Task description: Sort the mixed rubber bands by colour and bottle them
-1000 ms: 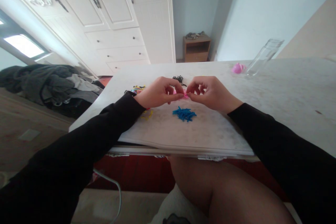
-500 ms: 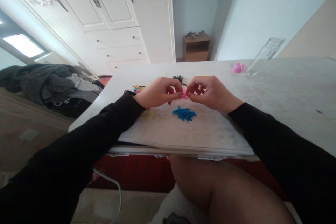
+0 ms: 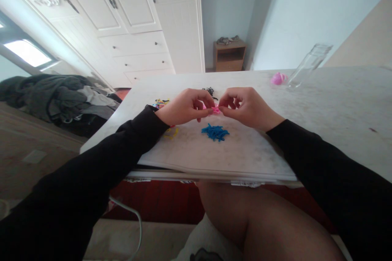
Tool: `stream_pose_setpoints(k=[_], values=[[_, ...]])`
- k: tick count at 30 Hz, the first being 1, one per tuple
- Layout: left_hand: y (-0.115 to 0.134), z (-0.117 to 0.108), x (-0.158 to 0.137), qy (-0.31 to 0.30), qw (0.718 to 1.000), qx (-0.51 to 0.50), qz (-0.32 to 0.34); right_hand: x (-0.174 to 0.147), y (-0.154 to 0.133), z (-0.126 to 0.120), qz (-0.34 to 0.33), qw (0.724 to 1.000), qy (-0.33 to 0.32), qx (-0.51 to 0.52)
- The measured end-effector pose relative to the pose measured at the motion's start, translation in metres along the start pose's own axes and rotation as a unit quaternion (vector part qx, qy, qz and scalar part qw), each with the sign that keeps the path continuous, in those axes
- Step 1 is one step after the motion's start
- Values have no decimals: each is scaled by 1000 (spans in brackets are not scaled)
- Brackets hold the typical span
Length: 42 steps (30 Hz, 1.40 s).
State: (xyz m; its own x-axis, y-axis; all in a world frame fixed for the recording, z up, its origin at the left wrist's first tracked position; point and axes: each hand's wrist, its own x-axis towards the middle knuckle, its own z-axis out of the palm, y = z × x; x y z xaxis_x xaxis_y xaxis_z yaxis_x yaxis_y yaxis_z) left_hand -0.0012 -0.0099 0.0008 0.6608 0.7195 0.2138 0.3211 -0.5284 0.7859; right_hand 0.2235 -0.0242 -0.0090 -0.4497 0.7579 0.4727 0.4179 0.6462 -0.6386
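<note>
Both of my hands meet over the middle of the white table, thumb and fingertips pinched. My left hand (image 3: 192, 106) and my right hand (image 3: 240, 104) grip small pink elastic bands (image 3: 216, 109) between them, a narrow gap separating the fingertips. How many bands are pinched is too small to tell. Nearer to me lies a pile of blue elastic bands (image 3: 215, 132). Just beyond my fingers is a pile of black bands (image 3: 209, 91), partly covered. By my left wrist are multicoloured bands (image 3: 161, 102) and some yellow bands (image 3: 171, 132), partly hidden by the arm.
A clear glass bottle (image 3: 309, 65) stands at the table's far right, beside a pink object (image 3: 278, 78). The white tabletop (image 3: 337, 130) ends in a front edge above my legs. Dark clothes (image 3: 61, 98) are heaped on the left. A white wardrobe (image 3: 128, 16) is behind.
My hands have shifted very slightly, and more pink shows between the fingertips. The piles, bottle and pink object stay where they were.
</note>
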Motion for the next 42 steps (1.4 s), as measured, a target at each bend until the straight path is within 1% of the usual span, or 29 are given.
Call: stream_pose_setpoints(k=[3, 7, 12, 16, 22, 30, 32, 36, 42], values=[[0, -1, 0, 7, 1000, 17, -12, -1, -1, -1, 10, 1000, 4, -5], [-1, -2, 0, 21, 999, 28, -10, -1, -1, -1, 14, 1000, 12, -9], [-2, 0, 0, 17, 1000, 15, -13, 0, 0, -1, 14, 1000, 5, -8], [-2, 0, 0, 13, 999, 34, -7, -1, -1, -1, 12, 1000, 4, -5], [-2, -2, 0, 23, 998, 51, -8, -1, -3, -2, 25, 1000, 11, -14], [-4, -3, 0, 12, 999, 51, -13, 0, -2, -1, 41, 998, 28, -34], [-6, -5, 1, 16, 998, 59, -10, 1, 0, 0, 44, 996, 46, -58], [-10, -6, 2, 31, 996, 80, -5, 3, 7, -1, 59, 986, 102, -118], [-9, -6, 2, 31, 996, 87, 2, 2, 20, -9, 89, 961, 195, -172]])
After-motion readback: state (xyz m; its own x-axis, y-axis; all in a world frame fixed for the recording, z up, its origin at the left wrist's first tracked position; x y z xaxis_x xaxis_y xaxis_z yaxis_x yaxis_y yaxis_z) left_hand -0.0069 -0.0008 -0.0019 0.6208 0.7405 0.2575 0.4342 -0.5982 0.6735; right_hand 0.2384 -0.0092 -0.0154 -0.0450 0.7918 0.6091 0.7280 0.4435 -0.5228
